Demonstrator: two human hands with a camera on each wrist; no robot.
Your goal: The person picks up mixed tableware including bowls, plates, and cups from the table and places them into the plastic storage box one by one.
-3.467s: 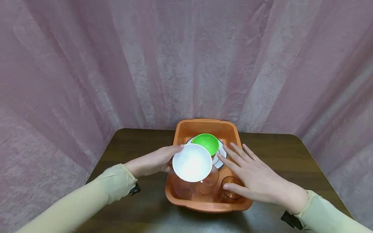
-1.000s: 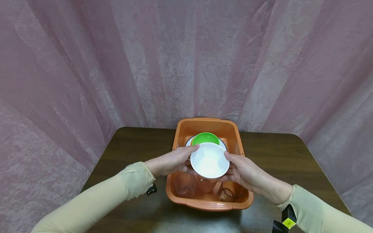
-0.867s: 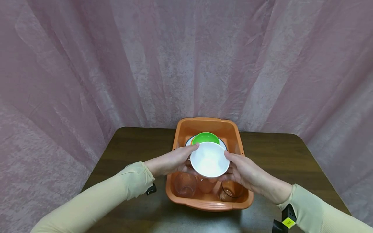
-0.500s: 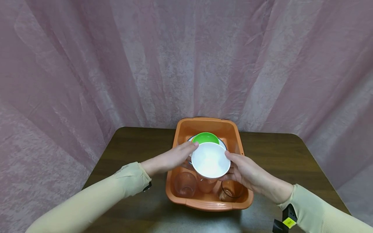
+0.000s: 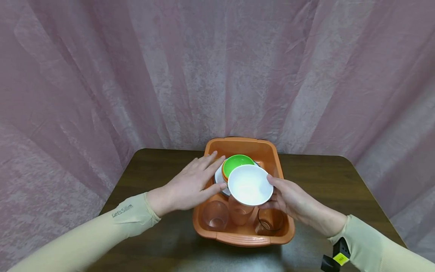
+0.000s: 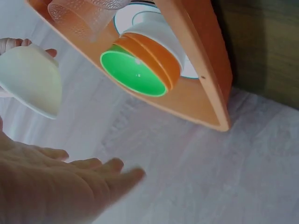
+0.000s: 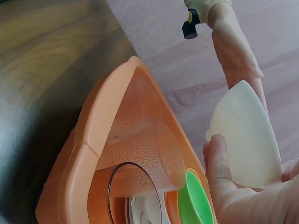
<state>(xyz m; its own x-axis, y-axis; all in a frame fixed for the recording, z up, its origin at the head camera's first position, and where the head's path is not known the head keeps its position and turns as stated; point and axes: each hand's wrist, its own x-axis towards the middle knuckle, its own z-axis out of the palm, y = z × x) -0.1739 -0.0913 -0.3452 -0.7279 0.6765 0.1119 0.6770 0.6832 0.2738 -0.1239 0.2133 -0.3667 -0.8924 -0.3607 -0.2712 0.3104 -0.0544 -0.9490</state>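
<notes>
Illumination is soft, even and indoor, arriving from above and in front; no hard-edged shadows appear. In the head view the curtain [image 5: 217, 68] is evenly lit, while the dark table [image 5: 156, 166] carries a pale diffuse sheen near the lower edge, just below the orange tub [image 5: 242, 236]. The white bowl [image 5: 250, 184] is nearly overexposed — interior detail is washed out. Wide-angle distortion bows the table edges and stretches both sleeves toward the corners. In the left wrist view the left hand [image 6: 51, 186] is close to the lens and soft, its fingertips blurred; the green bowl [image 6: 135, 74] shows a small specular highlight. The right wrist view is sharp on the tub rim — the near thumb is slightly soft.
</notes>
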